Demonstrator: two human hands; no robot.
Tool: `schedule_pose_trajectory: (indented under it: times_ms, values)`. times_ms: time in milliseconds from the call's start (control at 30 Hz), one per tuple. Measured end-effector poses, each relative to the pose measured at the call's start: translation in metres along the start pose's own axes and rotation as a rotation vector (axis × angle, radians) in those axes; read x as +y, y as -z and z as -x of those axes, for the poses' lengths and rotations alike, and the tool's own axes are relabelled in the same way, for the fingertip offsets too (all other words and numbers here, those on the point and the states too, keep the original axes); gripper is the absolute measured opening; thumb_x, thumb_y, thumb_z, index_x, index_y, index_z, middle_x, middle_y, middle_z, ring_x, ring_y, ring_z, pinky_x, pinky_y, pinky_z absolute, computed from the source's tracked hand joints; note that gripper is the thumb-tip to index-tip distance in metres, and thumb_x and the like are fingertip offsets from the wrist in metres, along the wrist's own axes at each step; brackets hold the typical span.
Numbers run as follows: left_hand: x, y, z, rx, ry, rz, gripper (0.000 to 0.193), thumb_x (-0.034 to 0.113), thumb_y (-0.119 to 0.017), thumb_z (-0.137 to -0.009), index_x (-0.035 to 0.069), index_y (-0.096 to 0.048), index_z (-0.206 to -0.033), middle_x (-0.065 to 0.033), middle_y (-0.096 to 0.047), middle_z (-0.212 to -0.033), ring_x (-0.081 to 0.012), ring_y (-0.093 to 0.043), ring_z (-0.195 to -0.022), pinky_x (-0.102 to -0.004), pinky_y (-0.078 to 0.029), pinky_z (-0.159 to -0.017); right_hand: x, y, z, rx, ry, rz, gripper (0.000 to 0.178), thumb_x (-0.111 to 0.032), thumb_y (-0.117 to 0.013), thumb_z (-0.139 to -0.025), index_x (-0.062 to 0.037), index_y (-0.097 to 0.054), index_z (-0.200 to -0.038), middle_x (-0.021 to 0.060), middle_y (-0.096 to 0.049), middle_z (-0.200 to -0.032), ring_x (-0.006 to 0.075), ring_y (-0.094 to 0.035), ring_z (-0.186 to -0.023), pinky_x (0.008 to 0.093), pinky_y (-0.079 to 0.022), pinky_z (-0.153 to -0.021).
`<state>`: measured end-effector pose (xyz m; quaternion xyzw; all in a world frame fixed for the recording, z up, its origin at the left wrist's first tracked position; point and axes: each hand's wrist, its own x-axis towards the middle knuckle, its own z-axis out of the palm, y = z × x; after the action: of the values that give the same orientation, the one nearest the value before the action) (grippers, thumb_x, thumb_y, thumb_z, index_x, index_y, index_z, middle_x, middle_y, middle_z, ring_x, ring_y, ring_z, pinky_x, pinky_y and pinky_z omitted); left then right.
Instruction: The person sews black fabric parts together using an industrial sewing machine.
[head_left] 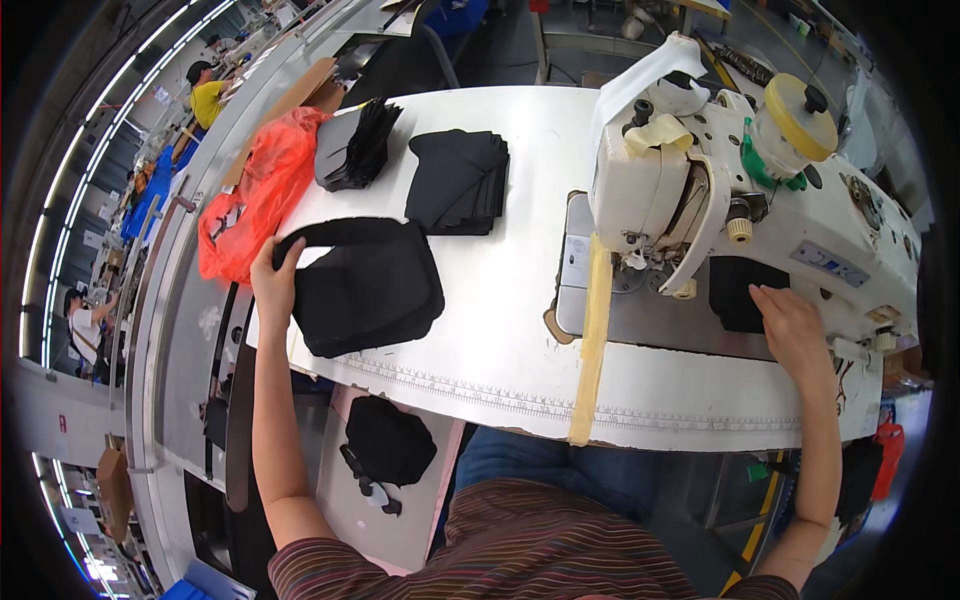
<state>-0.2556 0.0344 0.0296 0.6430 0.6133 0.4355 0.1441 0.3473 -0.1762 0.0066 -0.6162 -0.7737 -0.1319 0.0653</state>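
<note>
My left hand [272, 285] is closed on the left edge of a black fabric panel [375, 290], with its thumb over a raised, curling strip. The panel lies on the white sewing table, its top edge bowed up. Far to the right, my right hand [795, 325] has its fingers at the edge of a smaller black fabric piece [738, 293], beside the sewing machine [690, 190]; its fingertips are partly hidden. Beyond the panel lie a stack of black cut pieces [455, 180] and a thicker, fanned stack [352, 148].
A red plastic bag [262, 195] lies along the table's left side. Yellow tape [592, 350] runs down from the machine across a printed ruler strip [480, 400]. Below the table's front edge, a black bundle [388, 440] rests on a pale board. Other people work at far left.
</note>
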Motion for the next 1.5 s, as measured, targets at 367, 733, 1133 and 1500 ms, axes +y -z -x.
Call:
schedule_pose_trajectory:
  times_ms: [367,733,1133,1500]
  values:
    - [0.086,-0.133,-0.008,-0.197,-0.789,-0.178,0.031,0.008,-0.067,-0.080,0.001,-0.066,-0.111,-0.0177,-0.064,-0.115,-0.0350,-0.060,-0.107,-0.0415,-0.048,-0.093,-0.077,0.014,-0.027,0.259,0.256,-0.128,0.024,-0.001,-0.063,-0.071,0.0009,-0.067,-0.094,0.0154,-0.069,-0.100,0.0286,-0.068,-0.096,0.0375,-0.055,-0.084]
    - [0.131,-0.156,-0.028,-0.055,-0.798,-0.263,0.011,0.010,-0.064,-0.088,0.005,-0.070,-0.096,-0.0140,-0.069,-0.085,-0.0324,-0.067,-0.073,-0.0372,-0.053,-0.064,-0.108,0.018,-0.038,0.156,0.231,-0.357,0.025,-0.022,-0.071,-0.078,-0.0029,-0.066,-0.093,0.0130,-0.069,-0.102,0.0260,-0.068,-0.097,0.0342,-0.057,-0.077]
    - [0.166,-0.134,0.110,-0.863,-0.478,-0.040,0.024,0.014,-0.074,-0.081,-0.002,-0.071,-0.098,-0.0149,-0.065,-0.069,-0.0270,-0.063,-0.057,-0.0331,-0.051,-0.056,-0.102,-0.010,-0.045,0.070,0.423,-0.162,0.031,-0.006,-0.062,-0.078,0.0051,-0.066,-0.107,0.0171,-0.067,-0.112,0.0255,-0.065,-0.107,0.0298,-0.059,-0.076]
    - [0.144,-0.166,0.076,-0.997,0.045,0.557,0.018,0.010,-0.069,-0.091,0.002,-0.053,-0.085,0.0068,-0.055,-0.071,-0.0013,-0.046,-0.065,-0.0182,-0.038,-0.059,-0.116,-0.027,-0.045,0.163,0.405,-0.142,0.031,-0.007,-0.065,-0.073,0.0042,-0.067,-0.101,0.0150,-0.067,-0.100,0.0213,-0.065,-0.092,0.0283,-0.057,-0.072]
